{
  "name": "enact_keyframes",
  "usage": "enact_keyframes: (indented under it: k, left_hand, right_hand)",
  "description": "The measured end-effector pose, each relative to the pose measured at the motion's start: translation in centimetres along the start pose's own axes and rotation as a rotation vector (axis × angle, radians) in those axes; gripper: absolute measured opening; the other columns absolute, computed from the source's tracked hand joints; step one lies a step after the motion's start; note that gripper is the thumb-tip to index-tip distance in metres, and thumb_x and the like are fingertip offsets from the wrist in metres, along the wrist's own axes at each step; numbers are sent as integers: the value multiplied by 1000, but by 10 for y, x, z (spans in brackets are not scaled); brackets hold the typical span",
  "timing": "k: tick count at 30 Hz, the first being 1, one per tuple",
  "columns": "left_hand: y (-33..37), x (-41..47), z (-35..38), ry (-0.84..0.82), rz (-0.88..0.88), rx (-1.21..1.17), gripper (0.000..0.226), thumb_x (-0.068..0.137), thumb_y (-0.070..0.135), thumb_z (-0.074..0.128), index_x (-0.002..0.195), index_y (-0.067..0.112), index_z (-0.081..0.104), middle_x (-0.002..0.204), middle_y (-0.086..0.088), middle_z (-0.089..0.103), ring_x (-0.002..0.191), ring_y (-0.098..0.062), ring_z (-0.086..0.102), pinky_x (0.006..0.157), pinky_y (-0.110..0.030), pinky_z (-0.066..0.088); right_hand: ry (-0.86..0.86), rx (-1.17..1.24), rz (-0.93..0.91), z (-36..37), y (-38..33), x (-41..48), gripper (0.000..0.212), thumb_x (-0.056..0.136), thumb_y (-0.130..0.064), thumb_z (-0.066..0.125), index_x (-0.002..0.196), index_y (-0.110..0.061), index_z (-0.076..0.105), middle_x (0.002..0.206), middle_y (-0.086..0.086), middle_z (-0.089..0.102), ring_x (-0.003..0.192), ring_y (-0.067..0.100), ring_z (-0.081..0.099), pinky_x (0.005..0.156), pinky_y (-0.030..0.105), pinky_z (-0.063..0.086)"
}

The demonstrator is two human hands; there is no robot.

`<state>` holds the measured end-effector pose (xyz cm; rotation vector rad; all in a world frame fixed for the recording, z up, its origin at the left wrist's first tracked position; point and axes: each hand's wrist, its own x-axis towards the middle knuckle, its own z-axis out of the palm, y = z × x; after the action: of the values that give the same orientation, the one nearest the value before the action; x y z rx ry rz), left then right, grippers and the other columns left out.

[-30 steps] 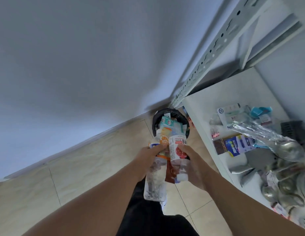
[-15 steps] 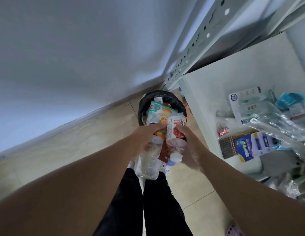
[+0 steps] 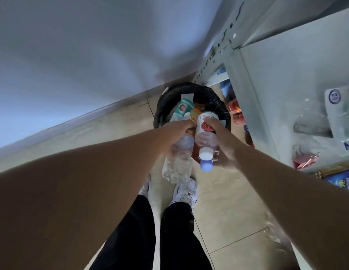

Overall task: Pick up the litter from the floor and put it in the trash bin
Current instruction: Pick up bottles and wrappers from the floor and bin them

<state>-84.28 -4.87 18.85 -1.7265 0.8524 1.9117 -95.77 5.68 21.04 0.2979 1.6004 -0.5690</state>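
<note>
Both hands full: left hand (image 3: pixel 178 131) clamped on clear bottle (image 3: pixel 177 162) plus cartons, right hand (image 3: pixel 218 145) wrapped round labelled bottle (image 3: pixel 205 133), bin (image 3: pixel 212 98) just past the fingertips — risk is bottle ends nearer the wrists missing the rim on release.

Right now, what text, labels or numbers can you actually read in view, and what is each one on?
"N", large blue letter cut off by the frame edge, on clear packaging on the shelf.
Round blue emblem on a white packet: its text is too blurred to read.
Red and white label on the bottle in the right hand: print too small to read.
Blue box: yellowish lettering, blurred, unreadable.
</note>
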Motion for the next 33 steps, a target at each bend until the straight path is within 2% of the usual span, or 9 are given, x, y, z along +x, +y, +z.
enact_keyframes:
  k: [3, 7, 13, 17, 21, 22, 26, 29, 33]
  left_hand:
    - [3, 15, 1, -36, -11, -59, 55, 82, 48, 72, 123, 12, 60, 97, -15, 77, 81, -34, 76, 70, -49, 63]
    - [7, 35, 4, 11, 23, 23, 68, 83, 65, 64, 129, 15, 56, 117, -13, 69, 98, -36, 72, 84, -49, 60]
    - [11, 35, 2, -3, -61, 33, 70, 80, 70, 62, 127, 19, 54, 120, -11, 62, 95, -36, 69, 67, -48, 63]
    - [6, 23, -1, -82, -59, -54, 53, 77, 51, 75, 118, 19, 61, 116, -10, 69, 94, -32, 72, 71, -48, 62]
    - [5, 3, -10, -70, 21, -122, 41, 81, 28, 76, 117, 12, 65, 104, -11, 76, 66, -20, 74, 49, -27, 55]
    - [4, -1, -13, -49, 24, -130, 41, 81, 26, 76, 117, 10, 65, 102, -11, 75, 67, -21, 74, 49, -27, 57]
    - [-3, -12, -17, -22, 37, -51, 44, 81, 29, 76, 117, 7, 65, 107, -17, 75, 98, -35, 74, 91, -47, 58]
    - [-4, -15, -13, 49, 85, 10, 42, 81, 36, 77, 112, 9, 67, 99, -13, 76, 89, -31, 75, 89, -45, 58]
    - [-4, -8, -9, 117, 173, 114, 37, 84, 39, 74, 108, 12, 68, 97, -14, 74, 74, -25, 69, 72, -34, 54]
  right_hand:
    - [-3, -8, 46, -1, -6, 20, 62, 80, -70, 60, 111, -16, 69, 100, 13, 76, 79, 26, 73, 61, 36, 60]
    - [7, 41, 85, 1, -15, 45, 63, 78, -67, 66, 112, -14, 68, 97, 16, 75, 63, 27, 76, 60, 44, 60]
    - [11, -33, 111, 7, -30, 53, 69, 69, -68, 73, 111, -14, 68, 100, 21, 77, 72, 34, 77, 64, 55, 60]
    - [37, -45, 109, 5, -29, 43, 67, 68, -72, 74, 104, -16, 71, 92, 15, 79, 54, 27, 75, 60, 49, 60]
    - [34, 25, 97, 1, -23, 28, 60, 68, -66, 72, 103, -17, 69, 76, 10, 80, 62, 27, 78, 65, 53, 62]
    - [25, 47, 91, 0, -21, 26, 57, 69, -62, 71, 104, -17, 69, 77, 10, 80, 64, 28, 78, 65, 52, 62]
    - [31, 120, 36, 2, -12, 20, 42, 79, -37, 71, 111, -10, 68, 102, 17, 75, 75, 31, 79, 64, 44, 63]
    - [122, 64, -46, 6, -6, 23, 25, 89, -30, 62, 103, -9, 65, 89, 12, 73, 64, 22, 74, 55, 32, 58]
    - [176, 5, -21, 8, -1, 31, 36, 97, -38, 53, 113, -7, 62, 78, 10, 72, 53, 19, 70, 51, 29, 56]
